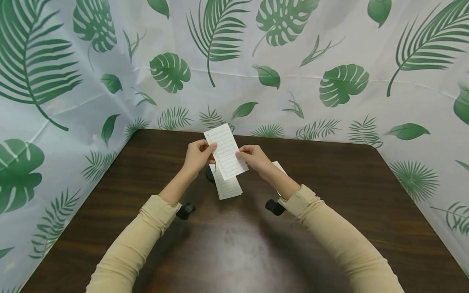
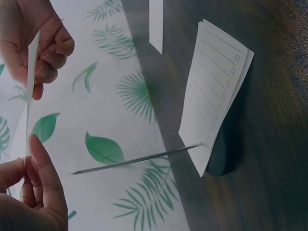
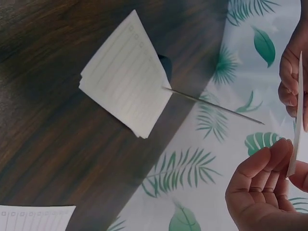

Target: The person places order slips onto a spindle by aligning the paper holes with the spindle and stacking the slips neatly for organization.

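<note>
A lined white checklist sheet (image 1: 226,151) is held up and tilted between both hands over the table. My left hand (image 1: 197,156) pinches its left edge between thumb and fingers. On its right edge, the right hand (image 1: 255,158) has the same kind of pinch. Below, a paper spike (image 2: 134,161) points up, its thin metal rod passing through several similar checklist sheets (image 3: 126,77). Its dark base (image 1: 209,174) shows partly from under those sheets. Both wrist views show the held sheet nearly edge-on, apart from the spike's tip.
Another lined white paper (image 3: 38,219) lies on the dark wooden table (image 1: 234,248), partly hidden by the right forearm in the head view. Black devices (image 1: 186,211) sit by the wrists. A white leaf-printed curtain (image 1: 234,93) stands behind the table and along its sides.
</note>
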Demonstrator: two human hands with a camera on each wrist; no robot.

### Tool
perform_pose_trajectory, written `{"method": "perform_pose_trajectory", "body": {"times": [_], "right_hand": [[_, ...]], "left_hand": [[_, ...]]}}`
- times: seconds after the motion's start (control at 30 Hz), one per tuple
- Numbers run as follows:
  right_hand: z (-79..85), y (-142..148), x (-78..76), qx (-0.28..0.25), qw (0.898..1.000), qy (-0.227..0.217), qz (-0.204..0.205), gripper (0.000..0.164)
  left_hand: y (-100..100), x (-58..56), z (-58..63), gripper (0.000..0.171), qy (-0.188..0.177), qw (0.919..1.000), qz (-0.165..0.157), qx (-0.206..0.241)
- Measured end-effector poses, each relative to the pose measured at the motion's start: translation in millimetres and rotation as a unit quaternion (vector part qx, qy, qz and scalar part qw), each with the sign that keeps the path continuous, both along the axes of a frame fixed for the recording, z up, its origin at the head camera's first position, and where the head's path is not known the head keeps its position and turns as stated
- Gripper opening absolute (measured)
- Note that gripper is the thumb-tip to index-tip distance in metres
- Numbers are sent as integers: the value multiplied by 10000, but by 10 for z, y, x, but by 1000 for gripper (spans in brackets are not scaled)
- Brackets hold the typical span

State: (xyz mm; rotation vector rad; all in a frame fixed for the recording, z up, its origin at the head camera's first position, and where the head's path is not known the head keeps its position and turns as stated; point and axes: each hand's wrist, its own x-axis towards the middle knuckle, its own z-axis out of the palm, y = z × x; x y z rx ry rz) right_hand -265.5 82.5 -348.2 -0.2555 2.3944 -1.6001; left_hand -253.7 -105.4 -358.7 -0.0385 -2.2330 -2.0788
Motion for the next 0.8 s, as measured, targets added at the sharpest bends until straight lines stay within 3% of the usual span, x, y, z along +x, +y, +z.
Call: {"method": "perform_pose_trajectory", "body": {"times": [0.17,0.47,0.8], "right_hand": [[-10,-48,-42,124,9999,1,-8,22],[-14,-106,-152,146,9998,-108,-129,23],[-110,-104,-180,261,9995,-177,-92,23]], "left_hand": [[-29,-46,10,20,1,9995,290,-153],[-43,-173,-11,22,414,9915,905,-837],[-20,-182,-75,27,55,9862,1153,-1187]]}}
